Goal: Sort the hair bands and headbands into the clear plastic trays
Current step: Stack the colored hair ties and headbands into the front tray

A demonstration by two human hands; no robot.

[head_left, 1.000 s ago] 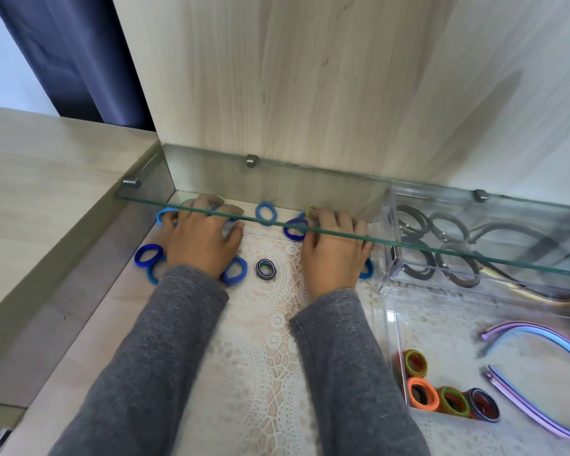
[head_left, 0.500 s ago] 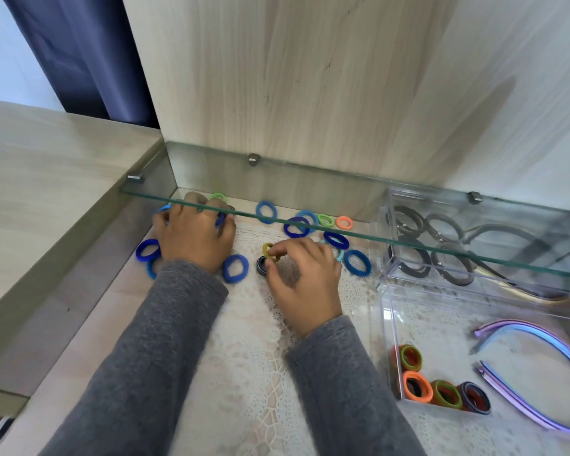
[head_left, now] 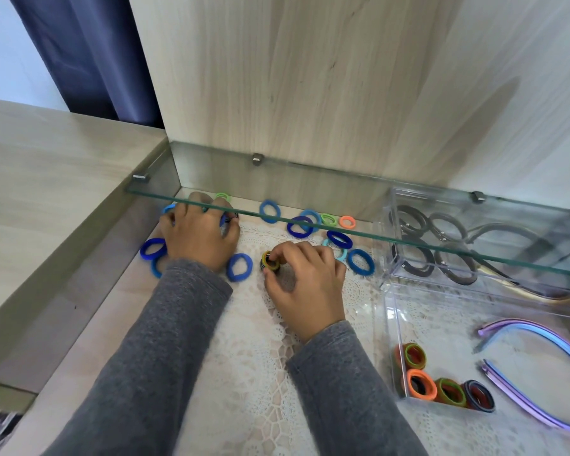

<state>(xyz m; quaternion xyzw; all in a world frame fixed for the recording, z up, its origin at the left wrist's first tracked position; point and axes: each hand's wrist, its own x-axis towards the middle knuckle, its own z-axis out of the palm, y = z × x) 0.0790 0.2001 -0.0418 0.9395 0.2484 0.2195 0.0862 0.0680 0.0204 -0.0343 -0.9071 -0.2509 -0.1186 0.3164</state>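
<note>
**Right hand has the bands, tray waits off to its right**

Thumb and fingertips (head_left: 276,256) of the right hand (head_left: 306,284) are pinched on a small stack of hair bands (head_left: 268,263), dark striped and olive, standing on edge on the lace mat (head_left: 244,373). The near tray (head_left: 390,327) lies to the right of that pinch and closer to the person. The carry therefore looks like a sweep right and back over its left wall, towards the sorted bands (head_left: 421,386) in its near corner. The right hand is the nearer one. The left hand (head_left: 198,235) lies palm-down among loose blue bands (head_left: 239,267), its fingertips under the glass shelf (head_left: 310,199), and whether they grip anything cannot be told
</note>
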